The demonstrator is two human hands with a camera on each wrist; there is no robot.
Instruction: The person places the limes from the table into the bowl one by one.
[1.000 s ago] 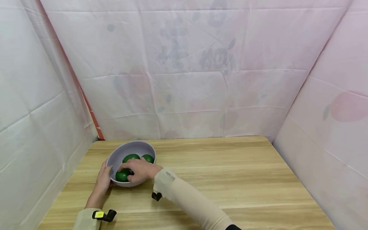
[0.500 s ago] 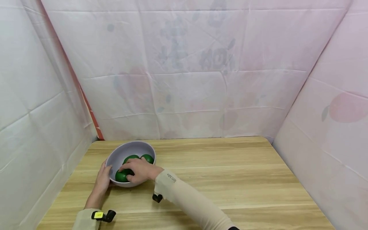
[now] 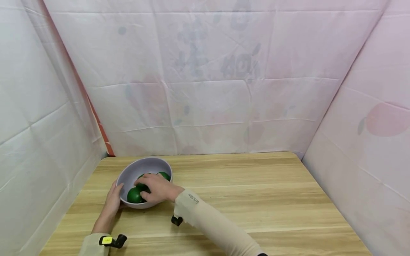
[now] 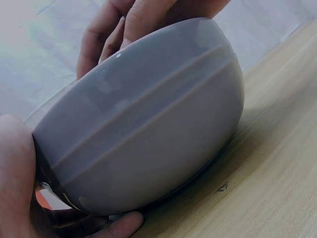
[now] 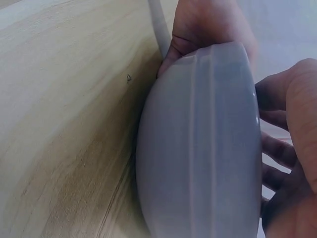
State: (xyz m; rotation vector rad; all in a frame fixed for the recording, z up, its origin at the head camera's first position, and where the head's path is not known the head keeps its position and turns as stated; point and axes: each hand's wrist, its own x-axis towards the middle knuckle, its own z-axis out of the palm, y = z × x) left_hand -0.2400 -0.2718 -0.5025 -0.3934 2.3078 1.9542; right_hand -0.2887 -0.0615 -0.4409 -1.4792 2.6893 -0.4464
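A grey-purple bowl stands at the left of the table, holding several smooth dark green, rounded fruit-like things. One green fruit lies at the front of the bowl, and another green fruit shows at its right side. My left hand grips the bowl's left side, thumb over the rim; in the left wrist view its fingertips reach under the bowl. My right hand is inside the bowl, fingers and thumb curled about a middle green fruit, which they partly cover. The bowl wall hides the fruits in both wrist views.
The wood-grain table stretches out to the right of the bowl. Pale printed cloth encloses the back and both sides, close behind the bowl. Both forearms wear beige sleeves with black wrist mounts.
My right fingers have shifted back off the front green fruit onto the middle one, uncovering more of the front one. The left hand keeps its grip on the bowl.
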